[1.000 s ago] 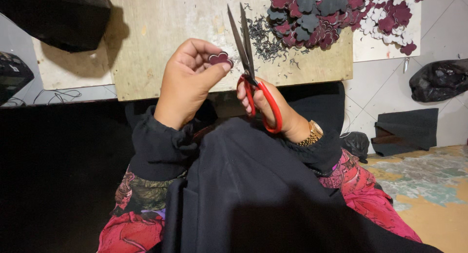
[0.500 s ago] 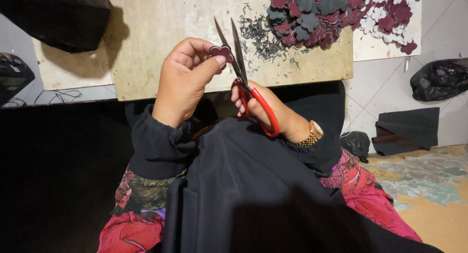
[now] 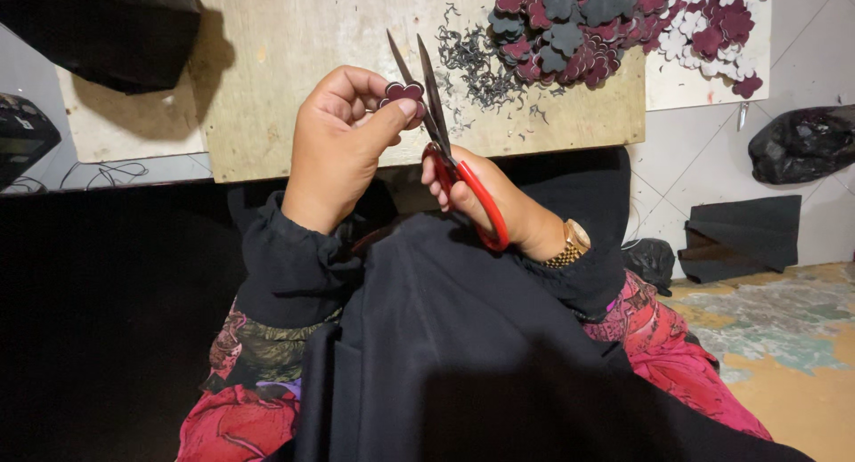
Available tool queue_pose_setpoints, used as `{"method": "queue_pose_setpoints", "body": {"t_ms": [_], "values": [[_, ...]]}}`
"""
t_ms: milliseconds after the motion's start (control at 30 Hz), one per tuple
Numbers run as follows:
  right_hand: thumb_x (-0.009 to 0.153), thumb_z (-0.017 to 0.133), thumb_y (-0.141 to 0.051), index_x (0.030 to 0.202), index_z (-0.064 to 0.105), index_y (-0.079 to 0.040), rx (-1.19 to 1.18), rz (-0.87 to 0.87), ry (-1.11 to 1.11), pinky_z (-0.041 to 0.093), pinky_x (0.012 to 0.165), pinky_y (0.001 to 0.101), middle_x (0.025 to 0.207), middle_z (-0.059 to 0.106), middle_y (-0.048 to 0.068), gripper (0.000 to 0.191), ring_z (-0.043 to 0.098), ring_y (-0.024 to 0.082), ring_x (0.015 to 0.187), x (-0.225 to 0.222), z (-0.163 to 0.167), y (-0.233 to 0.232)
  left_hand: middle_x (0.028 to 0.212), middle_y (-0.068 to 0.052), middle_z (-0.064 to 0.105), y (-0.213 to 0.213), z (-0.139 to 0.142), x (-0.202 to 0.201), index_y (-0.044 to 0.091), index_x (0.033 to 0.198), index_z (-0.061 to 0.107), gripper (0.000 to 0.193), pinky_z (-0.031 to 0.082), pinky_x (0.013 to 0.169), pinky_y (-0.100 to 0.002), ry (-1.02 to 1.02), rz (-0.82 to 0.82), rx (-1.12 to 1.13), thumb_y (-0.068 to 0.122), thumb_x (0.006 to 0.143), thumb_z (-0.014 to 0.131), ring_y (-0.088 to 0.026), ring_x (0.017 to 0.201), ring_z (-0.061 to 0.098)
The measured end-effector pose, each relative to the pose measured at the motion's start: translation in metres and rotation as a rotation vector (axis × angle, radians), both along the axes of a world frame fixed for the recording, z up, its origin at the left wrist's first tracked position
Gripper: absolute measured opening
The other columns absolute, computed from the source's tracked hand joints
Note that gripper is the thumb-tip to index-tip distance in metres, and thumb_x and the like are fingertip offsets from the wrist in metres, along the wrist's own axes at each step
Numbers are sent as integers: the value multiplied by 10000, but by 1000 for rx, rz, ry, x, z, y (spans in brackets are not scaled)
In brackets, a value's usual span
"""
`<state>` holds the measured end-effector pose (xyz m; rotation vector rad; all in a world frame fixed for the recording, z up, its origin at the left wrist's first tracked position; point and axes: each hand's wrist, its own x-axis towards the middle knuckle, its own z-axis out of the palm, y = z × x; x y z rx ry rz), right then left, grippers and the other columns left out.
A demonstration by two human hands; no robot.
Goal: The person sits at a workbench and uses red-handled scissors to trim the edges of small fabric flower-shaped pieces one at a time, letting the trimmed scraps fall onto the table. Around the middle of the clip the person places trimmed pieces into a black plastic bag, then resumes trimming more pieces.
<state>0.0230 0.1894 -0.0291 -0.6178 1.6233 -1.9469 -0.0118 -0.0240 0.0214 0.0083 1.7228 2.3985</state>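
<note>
1. A wooden board (image 3: 294, 61) lies on a pale tiled floor in front of the seated person, with dark trimmings (image 3: 481, 66) scattered on it and a pile of cut flower shapes (image 3: 614, 26) at the far right.
2. The left hand (image 3: 343, 150) pinches a small maroon flower piece (image 3: 403, 92) between thumb and fingertips, just above the near edge of the board.
3. The right hand (image 3: 499, 204) is closed through the red handles of the scissors (image 3: 445, 133); the blades stand slightly apart, right beside the piece.
4. The piece looks thin, light and bendy, probably foam or felt, so it is best held by its edge, away from the blades.
5. Compared with half a second ago, the blades have narrowed and the piece sits closer to them.
</note>
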Motion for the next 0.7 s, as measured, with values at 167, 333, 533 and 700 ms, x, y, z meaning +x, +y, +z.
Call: {"method": "queue_pose_setpoints", "body": {"t_ms": [167,333,533,700], "values": [[975,513,-751,1257,506,-27,13,-16,-9,468,798,219,1023,501,1,777,481,71,876,0,-1,0,1004,-72,722,2,-2,0,-2,1063,592,149,603,850,-242,2,17,-33,-6,974,710,-102,915,710],[997,510,-729,1236,519,-28,18,-33,-11,469,786,218,1000,505,-1,740,483,68,860,0,-2,-1,999,-73,718,3,-2,0,-5,1063,596,151,582,828,-237,5,27,-30,-6,978,721,-96,901,695],[1000,520,-713,1233,522,-27,19,-53,-13,477,775,218,990,516,0,725,495,65,847,0,-6,-1,1000,-69,713,5,-3,0,-1,1060,596,151,603,862,-245,18,32,-6,-7,978,723,-96,905,694],[992,529,-717,1207,529,-36,18,-60,-25,477,753,217,982,526,-13,714,500,63,823,1,-8,0,1003,-71,718,5,-2,0,-3,1058,596,154,598,857,-247,11,35,-7,-6,972,724,-100,914,700]]}}
